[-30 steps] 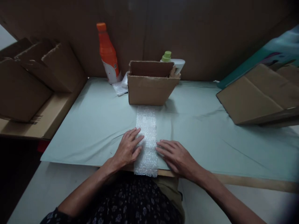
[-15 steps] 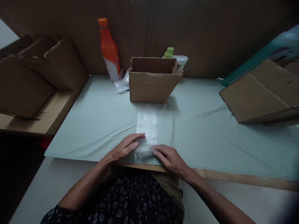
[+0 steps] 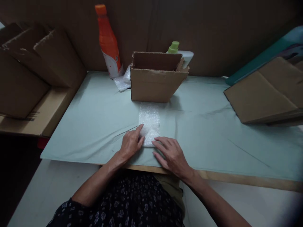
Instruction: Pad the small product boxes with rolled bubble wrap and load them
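A strip of bubble wrap [image 3: 149,117] lies on the pale green cloth, its near end folded over and its far end reaching the base of a cardboard box. My left hand [image 3: 131,141] rests at the strip's left edge, with the index finger stretched onto it and the thumb apart near the folded end. At the near right corner of the strip is my right hand [image 3: 170,154], fingers spread, the fingertips touching or very close to the fold. Neither hand grips anything. Whether something lies inside the fold cannot be made out.
The open cardboard box [image 3: 151,85] stands just beyond the strip, with a green-capped white bottle [image 3: 174,47] behind it. Left of it are an orange bottle [image 3: 109,44] and more bubble wrap [image 3: 121,83]. Cartons [image 3: 54,60] stand left; another box [image 3: 265,94] and a teal container [image 3: 258,58] are right.
The strip's near end has been folded away from the table's front edge, so the strip is shorter. My left hand has moved forward along its side; my right hand's fingers have spread.
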The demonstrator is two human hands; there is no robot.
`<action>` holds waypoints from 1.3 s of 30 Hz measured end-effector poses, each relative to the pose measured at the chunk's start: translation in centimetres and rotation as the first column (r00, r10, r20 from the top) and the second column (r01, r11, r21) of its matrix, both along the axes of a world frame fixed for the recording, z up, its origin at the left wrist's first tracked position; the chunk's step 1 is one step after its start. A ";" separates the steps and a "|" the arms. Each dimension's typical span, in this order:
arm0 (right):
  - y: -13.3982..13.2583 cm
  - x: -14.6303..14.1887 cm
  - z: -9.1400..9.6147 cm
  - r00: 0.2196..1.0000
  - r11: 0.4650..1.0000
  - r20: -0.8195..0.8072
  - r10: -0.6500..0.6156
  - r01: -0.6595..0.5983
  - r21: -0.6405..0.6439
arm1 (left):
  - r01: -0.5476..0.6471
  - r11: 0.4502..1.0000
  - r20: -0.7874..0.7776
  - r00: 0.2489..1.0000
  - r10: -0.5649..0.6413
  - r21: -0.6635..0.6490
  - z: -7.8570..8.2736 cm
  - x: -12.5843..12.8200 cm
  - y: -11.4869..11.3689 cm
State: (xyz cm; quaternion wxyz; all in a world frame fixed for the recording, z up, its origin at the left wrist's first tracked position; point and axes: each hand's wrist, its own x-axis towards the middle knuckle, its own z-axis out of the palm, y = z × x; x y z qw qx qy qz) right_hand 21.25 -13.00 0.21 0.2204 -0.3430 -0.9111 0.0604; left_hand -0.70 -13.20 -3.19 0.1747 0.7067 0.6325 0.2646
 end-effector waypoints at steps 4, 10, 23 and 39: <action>0.5 -0.8 -0.8 0.990 1.000 0.144 0.005 -0.006 0.004 | 0.013 0.987 0.001 1.000 -0.014 0.157 0.6 -0.5 -0.2; 2.3 -0.8 -1.6 0.998 1.000 0.065 0.014 -0.015 0.022 | 0.354 0.886 -0.109 0.935 -0.337 0.298 2.5 -3.1 -1.9; 1.7 0.1 -1.4 1.000 0.996 0.021 -0.005 0.007 -0.088 | 0.582 0.800 -0.209 0.809 -0.550 0.147 1.6 -3.1 1.1; 2.6 -0.5 -0.1 0.996 0.984 0.066 -0.057 0.067 -0.163 | 0.502 0.844 -0.175 0.863 -0.474 0.188 1.2 -2.4 -0.2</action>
